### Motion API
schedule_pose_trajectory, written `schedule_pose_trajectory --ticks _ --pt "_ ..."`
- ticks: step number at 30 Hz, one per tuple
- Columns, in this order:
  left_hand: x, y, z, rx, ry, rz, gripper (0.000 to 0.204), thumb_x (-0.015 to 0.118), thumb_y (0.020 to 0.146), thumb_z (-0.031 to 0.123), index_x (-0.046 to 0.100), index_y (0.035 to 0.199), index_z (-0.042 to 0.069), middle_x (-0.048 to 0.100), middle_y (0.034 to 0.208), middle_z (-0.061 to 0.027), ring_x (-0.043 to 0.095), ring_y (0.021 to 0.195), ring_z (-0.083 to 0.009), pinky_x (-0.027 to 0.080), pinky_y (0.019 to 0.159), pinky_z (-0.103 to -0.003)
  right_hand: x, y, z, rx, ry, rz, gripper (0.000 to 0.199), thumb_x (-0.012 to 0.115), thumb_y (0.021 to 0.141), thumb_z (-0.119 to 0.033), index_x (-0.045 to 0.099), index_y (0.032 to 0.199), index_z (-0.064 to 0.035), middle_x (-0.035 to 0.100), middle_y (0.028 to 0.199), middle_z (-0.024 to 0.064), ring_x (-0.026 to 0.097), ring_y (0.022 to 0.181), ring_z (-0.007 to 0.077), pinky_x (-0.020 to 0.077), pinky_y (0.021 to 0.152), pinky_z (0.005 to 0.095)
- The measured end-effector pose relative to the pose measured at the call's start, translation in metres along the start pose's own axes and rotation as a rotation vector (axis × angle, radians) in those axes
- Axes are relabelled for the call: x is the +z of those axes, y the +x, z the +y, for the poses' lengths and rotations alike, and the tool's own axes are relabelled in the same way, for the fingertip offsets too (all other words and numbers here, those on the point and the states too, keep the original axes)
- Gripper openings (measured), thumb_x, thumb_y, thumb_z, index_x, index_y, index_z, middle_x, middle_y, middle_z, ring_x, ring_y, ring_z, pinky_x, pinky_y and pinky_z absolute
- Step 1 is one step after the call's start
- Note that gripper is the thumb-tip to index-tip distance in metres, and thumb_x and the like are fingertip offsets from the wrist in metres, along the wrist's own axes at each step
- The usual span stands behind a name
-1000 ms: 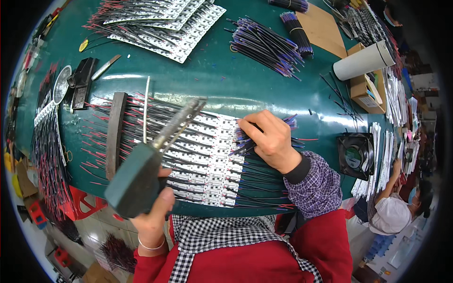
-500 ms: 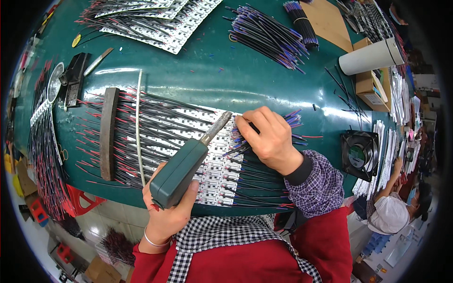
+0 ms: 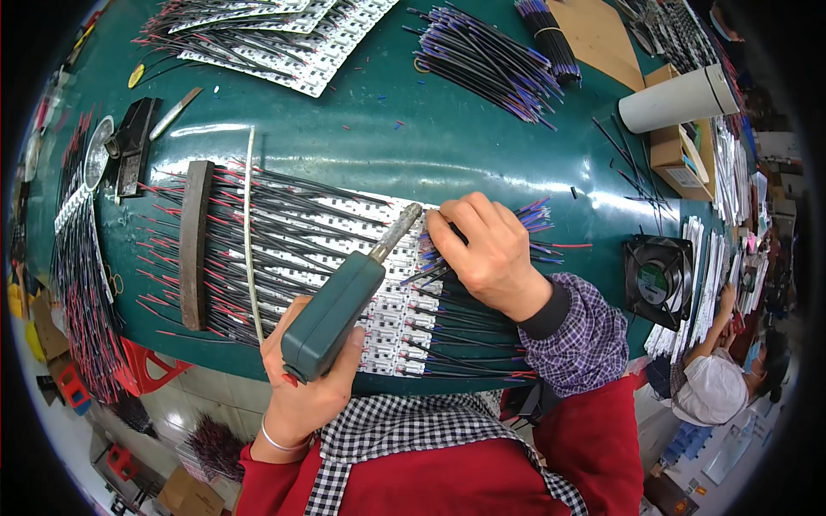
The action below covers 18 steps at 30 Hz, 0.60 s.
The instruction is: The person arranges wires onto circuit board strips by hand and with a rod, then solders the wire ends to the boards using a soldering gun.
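Second edge of the white panel partly wired

We work at the white panel (image 3: pixel 404 331), which lies flat on the green worktop (image 3: pixel 482 168) in front of us. Our left hand (image 3: pixel 308 404) is wrapped around a green soldering tool (image 3: pixel 334 314), its metal tip at the panel's far right corner. Our right hand (image 3: pixel 495 258) is just beside that tip, fingers curled over blue-tipped wires (image 3: pixel 535 217); whether they pinch one, we cannot tell.

As far as we can judge, the panel's left side is done: red-tipped black wires (image 3: pixel 288 191) run out from it row after row, under a dark bar (image 3: pixel 196 249) and a thin white strip (image 3: pixel 249 215). Along the panel's right edge, the nearer rows already have dark wires (image 3: pixel 482 348) leading away. The farthest rows, partly hidden by our hand, seem to be what is left.

Beyond the panel, stacked panels (image 3: pixel 337 53) show wires on one side only, as far as they are in view. To their right, also beyond the panel, lies a loose pile of wires (image 3: pixel 486 64).
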<state>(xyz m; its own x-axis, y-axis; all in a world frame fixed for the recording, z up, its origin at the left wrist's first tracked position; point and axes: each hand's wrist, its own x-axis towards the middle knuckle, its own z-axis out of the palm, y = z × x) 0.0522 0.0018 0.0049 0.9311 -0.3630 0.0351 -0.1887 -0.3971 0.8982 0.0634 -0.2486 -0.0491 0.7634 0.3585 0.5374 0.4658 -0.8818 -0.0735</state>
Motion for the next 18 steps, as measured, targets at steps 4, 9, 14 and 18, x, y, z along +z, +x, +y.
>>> schedule_pose_trajectory --ticks 4,9,14,18 --pt "-0.003 -0.008 -0.002 -0.025 -0.021 -0.008 0.023 0.073 0.074 -0.005 0.068 0.097 -0.006 0.065 0.085 -0.0121 0.062 0.068 -0.0195 0.05 0.063 -0.029 -0.001 0.0 -0.001 0.002 -0.004 -0.013 0.017 0.064 0.071 -0.009 0.064 0.086 -0.0011 0.054 0.081 0.0047 0.054 0.072 0.0173 0.0384 0.054 0.0282" --pt "-0.008 -0.025 -0.003 -0.246 -0.119 0.121 0.023 0.075 0.076 -0.001 0.07 0.098 -0.004 0.068 0.088 -0.0119 0.065 0.071 -0.0188 0.051 0.064 -0.029 -0.002 0.0 0.0 -0.001 0.003 -0.008 0.018 0.064 0.071 -0.009 0.064 0.087 -0.001 0.054 0.081 0.0048 0.054 0.072 0.0174 0.0389 0.055 0.0285" --pt "-0.005 -0.016 -0.006 -0.136 -0.086 0.069 0.023 0.074 0.076 -0.002 0.07 0.098 -0.006 0.068 0.088 -0.0117 0.064 0.07 -0.0172 0.051 0.063 -0.029 -0.002 -0.002 0.002 0.036 0.066 -0.02 0.018 0.063 0.072 -0.009 0.065 0.089 -0.0017 0.056 0.083 0.0049 0.056 0.074 0.0187 0.0418 0.057 0.0296" --pt "-0.003 -0.013 -0.005 -0.114 -0.111 0.059 0.022 0.073 0.076 -0.003 0.069 0.097 -0.006 0.066 0.087 -0.0111 0.063 0.07 -0.0157 0.05 0.062 -0.027 -0.004 -0.003 0.008 0.061 0.167 -0.01 0.019 0.064 0.073 -0.008 0.065 0.091 -0.0027 0.059 0.088 0.0052 0.059 0.078 0.0202 0.0453 0.061 0.0307"
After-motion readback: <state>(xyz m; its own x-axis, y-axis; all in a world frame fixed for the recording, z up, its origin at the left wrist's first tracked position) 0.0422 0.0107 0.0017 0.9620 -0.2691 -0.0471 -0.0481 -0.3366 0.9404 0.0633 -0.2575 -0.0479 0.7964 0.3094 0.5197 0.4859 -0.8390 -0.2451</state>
